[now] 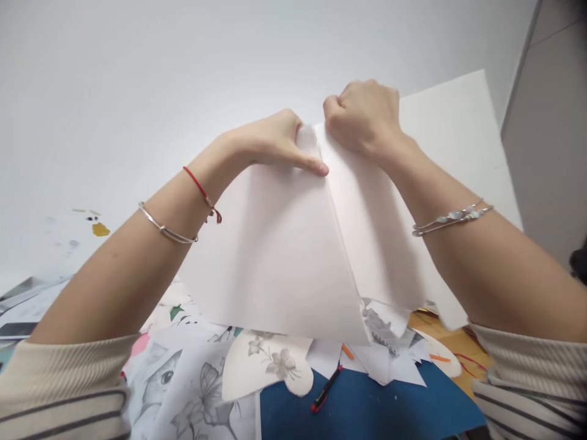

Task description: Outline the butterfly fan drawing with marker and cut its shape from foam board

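Large white paper point(284, 256) is held up in front of me above the cluttered table. A long slanting edge or fold line runs down its middle, and its top looks rough near the hands. My left hand point(279, 137) grips the left part at the top, thumb stretched across the front and fingers hidden behind. Closed in a fist, my right hand point(364, 116) holds the top of the right part. Whether the two parts are still joined along the line, I cannot tell. A further white panel of paper point(458, 153) spreads out behind my right wrist.
Pencil drawings point(206, 397) cover the table at the left. A cut-out with drawn flowers point(270, 363) lies near a blue sheet point(367, 403). On that sheet rests a black and red pen point(326, 388). Paper scraps point(389, 366) and an orange stick point(347, 351) lie below the paper.
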The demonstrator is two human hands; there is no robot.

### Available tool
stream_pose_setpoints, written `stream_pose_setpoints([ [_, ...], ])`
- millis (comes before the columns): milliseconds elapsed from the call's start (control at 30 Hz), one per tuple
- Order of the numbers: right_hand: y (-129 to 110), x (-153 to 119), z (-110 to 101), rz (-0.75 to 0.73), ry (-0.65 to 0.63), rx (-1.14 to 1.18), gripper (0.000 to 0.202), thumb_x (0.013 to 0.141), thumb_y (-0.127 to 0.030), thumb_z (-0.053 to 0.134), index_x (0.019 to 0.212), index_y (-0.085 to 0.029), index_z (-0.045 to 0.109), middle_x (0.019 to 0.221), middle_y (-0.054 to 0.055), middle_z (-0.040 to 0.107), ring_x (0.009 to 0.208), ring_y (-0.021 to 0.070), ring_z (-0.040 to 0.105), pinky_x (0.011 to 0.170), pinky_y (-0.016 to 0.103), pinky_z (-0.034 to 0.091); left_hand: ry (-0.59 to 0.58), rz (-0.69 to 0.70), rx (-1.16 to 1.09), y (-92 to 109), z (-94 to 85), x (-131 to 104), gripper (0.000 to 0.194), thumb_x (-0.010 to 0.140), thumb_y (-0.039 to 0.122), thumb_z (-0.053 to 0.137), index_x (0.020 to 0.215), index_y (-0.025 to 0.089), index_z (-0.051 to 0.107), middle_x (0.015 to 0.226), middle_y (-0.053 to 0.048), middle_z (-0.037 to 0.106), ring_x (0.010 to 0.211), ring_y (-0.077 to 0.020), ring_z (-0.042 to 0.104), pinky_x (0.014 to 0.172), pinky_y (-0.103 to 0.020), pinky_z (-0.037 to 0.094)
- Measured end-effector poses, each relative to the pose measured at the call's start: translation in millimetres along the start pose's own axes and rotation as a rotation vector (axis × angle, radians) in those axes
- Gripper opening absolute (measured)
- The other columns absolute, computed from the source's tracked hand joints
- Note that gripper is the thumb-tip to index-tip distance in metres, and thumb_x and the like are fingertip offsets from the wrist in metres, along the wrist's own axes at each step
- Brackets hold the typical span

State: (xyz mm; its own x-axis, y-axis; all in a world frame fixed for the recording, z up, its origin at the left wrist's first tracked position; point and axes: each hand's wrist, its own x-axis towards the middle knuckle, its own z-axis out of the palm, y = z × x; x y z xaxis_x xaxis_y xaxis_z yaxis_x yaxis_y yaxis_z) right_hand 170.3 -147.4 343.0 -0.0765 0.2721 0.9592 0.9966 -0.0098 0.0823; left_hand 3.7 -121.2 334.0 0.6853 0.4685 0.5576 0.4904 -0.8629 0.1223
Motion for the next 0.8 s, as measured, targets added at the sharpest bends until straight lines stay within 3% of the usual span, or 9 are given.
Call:
stream_pose_setpoints([
  [133, -5.5, -2.6, -8.8, -0.011, 0.041, -0.071, 0.046, 0.087, -0.029, 0.029, 0.078, -0.001, 0.063, 0.093, 0.015, 0.067, 0.099, 0.0292, 0.060, 0.084, 0.044, 0.040, -0.162, -0.023, -0.041, 0.6, -4.5, 3.0, 0.041, 0.058, 0.046, 0.075, 0.085, 0.016, 0.068, 0.084, -0.004, 0.064, 0.087, -0.0274, 0.063, 0.073, -0.035, 0.046],
  [333, 11.0, 4.1, -3.6, 0.072, 0.058, -0.090, 0.049, 0.085, -0.028, 0.027, 0.086, 0.004, 0.064, 0.097, 0.021, 0.065, 0.104, 0.0320, 0.057, 0.081, 0.043, 0.038, 0.021, 0.215, -0.006, 18.7, -5.2, 0.8, 0.041, 0.054, 0.048, 0.078, 0.080, 0.018, 0.071, 0.084, -0.008, 0.067, 0.077, -0.0273, 0.063, 0.066, -0.038, 0.048],
  [467, 13.1, 7.7, -2.0, 0.082, 0.067, -0.078, 0.056, 0.087, -0.032, 0.022, 0.086, 0.005, 0.065, 0.095, 0.020, 0.066, 0.102, 0.0307, 0.058, 0.078, 0.041, 0.038, -0.010, 0.061, 0.144, 20.6, -14.9, 4.1, 0.045, 0.052, 0.058, 0.075, 0.075, 0.021, 0.066, 0.074, -0.005, 0.062, 0.070, -0.0275, 0.062, 0.065, -0.039, 0.045],
  [600, 20.8, 10.3, -4.0, 0.065, 0.055, -0.134, 0.058, 0.088, -0.035, 0.022, 0.089, 0.004, 0.065, 0.098, 0.021, 0.065, 0.105, 0.0330, 0.056, 0.078, 0.042, 0.036, 0.052, 0.011, 0.242, -12.8, -12.9, -0.5, 0.056, 0.061, 0.075, 0.059, 0.063, 0.019, 0.052, 0.062, -0.002, 0.047, 0.059, -0.0191, 0.053, 0.063, -0.036, 0.039],
  [733, 43.5, 12.7, 1.3, 0.107, 0.018, -0.189, 0.052, 0.089, -0.034, 0.027, 0.088, 0.003, 0.063, 0.099, 0.024, 0.064, 0.108, 0.0319, 0.055, 0.081, 0.043, 0.035, 0.354, -0.192, 0.176, -54.7, 11.8, -7.1, 0.066, 0.072, 0.081, 0.034, 0.057, 0.017, 0.043, 0.063, -0.005, 0.047, 0.068, -0.0220, 0.055, 0.066, -0.035, 0.038],
  [800, 54.4, 11.2, 5.5, 0.138, -0.026, -0.172, 0.046, 0.088, -0.031, 0.031, 0.082, 0.002, 0.062, 0.099, 0.024, 0.064, 0.108, 0.0297, 0.056, 0.084, 0.042, 0.036, 0.401, -0.237, 0.045, -63.1, 22.1, -6.5, 0.061, 0.077, 0.075, 0.033, 0.055, 0.018, 0.035, 0.064, -0.006, 0.043, 0.079, -0.0262, 0.056, 0.073, -0.037, 0.038],
])
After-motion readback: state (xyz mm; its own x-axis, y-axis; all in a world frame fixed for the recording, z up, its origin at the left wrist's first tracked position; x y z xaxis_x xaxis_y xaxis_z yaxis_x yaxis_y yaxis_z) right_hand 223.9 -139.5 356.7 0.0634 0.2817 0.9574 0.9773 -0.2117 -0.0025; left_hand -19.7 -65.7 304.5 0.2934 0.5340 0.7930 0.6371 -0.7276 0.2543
